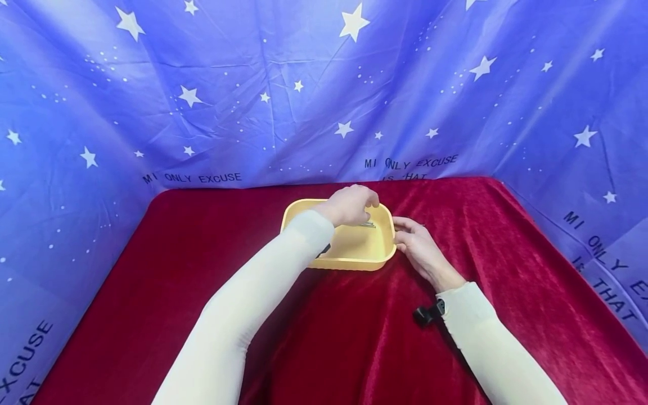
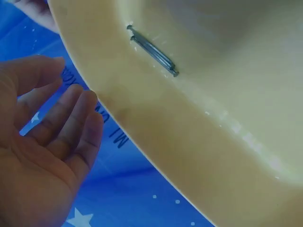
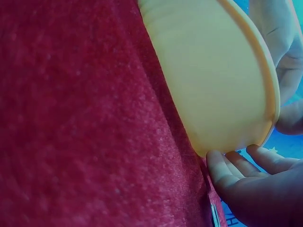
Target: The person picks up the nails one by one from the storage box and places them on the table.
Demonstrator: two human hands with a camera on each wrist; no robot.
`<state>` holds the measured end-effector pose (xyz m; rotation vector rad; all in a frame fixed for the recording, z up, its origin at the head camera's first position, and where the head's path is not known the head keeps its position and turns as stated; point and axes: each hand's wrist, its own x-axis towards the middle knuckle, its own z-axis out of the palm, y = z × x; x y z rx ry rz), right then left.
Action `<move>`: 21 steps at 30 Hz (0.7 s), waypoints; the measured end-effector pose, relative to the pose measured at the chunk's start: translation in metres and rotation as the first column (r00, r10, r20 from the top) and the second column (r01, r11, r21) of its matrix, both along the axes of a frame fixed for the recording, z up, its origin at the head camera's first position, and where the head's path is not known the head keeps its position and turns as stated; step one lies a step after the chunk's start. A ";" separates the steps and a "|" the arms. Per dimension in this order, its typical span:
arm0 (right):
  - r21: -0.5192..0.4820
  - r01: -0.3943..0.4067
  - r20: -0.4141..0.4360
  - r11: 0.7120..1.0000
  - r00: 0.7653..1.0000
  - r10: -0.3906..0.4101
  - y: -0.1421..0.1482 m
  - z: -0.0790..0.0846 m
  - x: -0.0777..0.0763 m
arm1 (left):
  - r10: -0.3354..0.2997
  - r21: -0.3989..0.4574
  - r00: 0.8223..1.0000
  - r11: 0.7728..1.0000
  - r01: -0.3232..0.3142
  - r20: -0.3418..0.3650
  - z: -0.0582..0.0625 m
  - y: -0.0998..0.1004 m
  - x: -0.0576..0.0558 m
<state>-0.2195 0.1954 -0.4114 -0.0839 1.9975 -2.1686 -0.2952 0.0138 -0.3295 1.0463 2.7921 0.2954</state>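
A yellow plastic bin (image 1: 354,262) stands on the red cloth, its inside turned up. Several thin metal nails (image 2: 152,51) lie bundled on its floor beside the far wall. Over that far rim is my left hand (image 1: 351,205), fingers loosely bent and nothing between them; the left wrist view shows its palm. At the bin's right end, my right hand (image 1: 417,244) has its fingertips (image 3: 218,163) against the outer wall near the corner, fingers fairly straight. Beyond that hand, thin silver rods (image 3: 215,215) show on the cloth, partly hidden.
Red velvet cloth (image 1: 324,337) covers the table around the bin. Blue curtains (image 1: 273,129) with white stars and lettering hang close behind the table and along both sides. A black wrist camera (image 1: 428,314) sits on the right sleeve.
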 end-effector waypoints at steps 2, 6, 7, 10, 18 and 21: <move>0.007 -0.003 -0.006 1.000 1.000 0.003 0.000 -0.001 0.000 | -0.010 -0.032 1.000 0.999 0.010 -0.003 -0.002 0.003 0.000; 0.022 -0.004 -0.024 1.000 1.000 0.004 0.000 -0.002 -0.001 | -0.040 -0.097 0.999 0.995 0.037 -0.027 -0.007 0.007 0.001; 0.024 -0.003 -0.029 1.000 1.000 0.004 0.000 -0.003 -0.002 | -0.046 -0.111 0.998 0.993 0.042 -0.036 -0.008 0.008 0.001; 0.032 -0.004 -0.039 0.999 0.999 0.005 0.000 -0.004 -0.002 | -0.061 -0.166 0.996 0.985 0.051 -0.058 -0.011 0.008 -0.001; 0.034 -0.019 -0.043 0.999 0.999 0.020 -0.001 -0.006 -0.004 | -0.089 -0.243 0.992 0.968 0.064 -0.094 -0.028 0.007 -0.003; 0.032 -0.022 -0.045 0.999 0.999 0.023 0.000 -0.005 -0.005 | -0.106 -0.262 0.987 0.962 0.071 -0.122 -0.033 0.009 -0.004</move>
